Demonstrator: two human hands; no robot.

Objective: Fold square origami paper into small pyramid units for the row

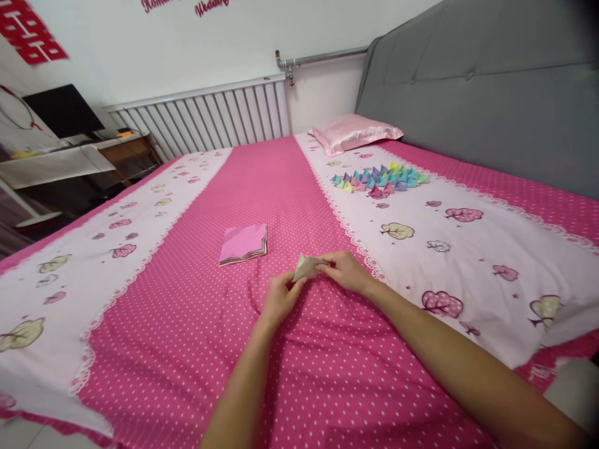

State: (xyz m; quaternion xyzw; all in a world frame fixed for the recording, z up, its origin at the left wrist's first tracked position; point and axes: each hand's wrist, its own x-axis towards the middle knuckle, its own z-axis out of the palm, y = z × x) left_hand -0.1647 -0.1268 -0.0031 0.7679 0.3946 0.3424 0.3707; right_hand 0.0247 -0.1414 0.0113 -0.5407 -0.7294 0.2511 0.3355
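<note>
A small piece of pale green paper [306, 268], folded to a point at its upper left, is held just above the pink bedspread [281, 187]. My left hand [281, 296] pinches its lower left corner between thumb and fingers. On the other side, my right hand [344, 271] grips the right edge with fingertips and thumb. Beyond my left hand lies a stack of square paper sheets [243, 243], pink on top, its edges wavy. Farther off to the right stand many small folded paper boats [379, 179] in blue, purple, pink, yellow and green, grouped close together.
A pink satin pillow [355, 132] rests near the grey padded headboard [491, 93]. A white radiator [201, 115] runs along the far wall. At the left, a dark monitor [63, 111] stands on a desk [60, 165].
</note>
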